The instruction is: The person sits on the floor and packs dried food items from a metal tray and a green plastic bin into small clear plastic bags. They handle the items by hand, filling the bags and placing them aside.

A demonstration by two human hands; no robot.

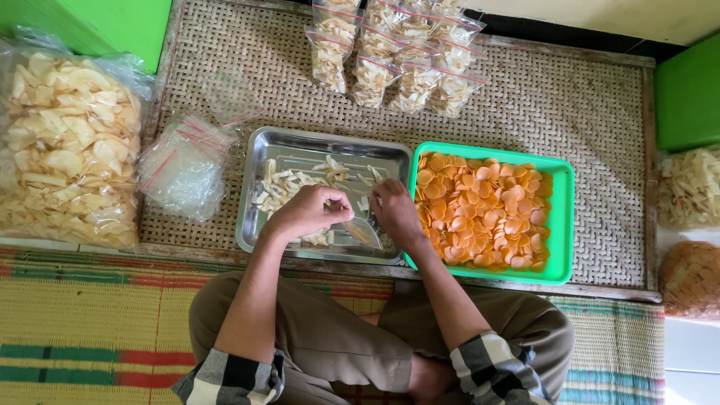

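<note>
My left hand (pixel 306 213) and my right hand (pixel 395 213) meet over the front of a steel tray (pixel 319 142) that carries pale cracker pieces (pixel 289 184). Between them they hold a small clear plastic bag (pixel 361 231), its mouth pinched by both hands. A few orange chips seem to lie inside the bag. Right beside it stands a green plastic tray (pixel 562 225) filled with round orange chips (pixel 484 210). Both trays rest on a woven low table (pixel 555 105).
Several filled small bags (pixel 397 56) lie at the table's far edge. A pile of empty clear bags (pixel 184 165) sits left of the steel tray. A big sack of pale crackers (pixel 67 142) is at far left, two more sacks (pixel 690 225) at far right. My crossed legs rest on a striped mat (pixel 90 330).
</note>
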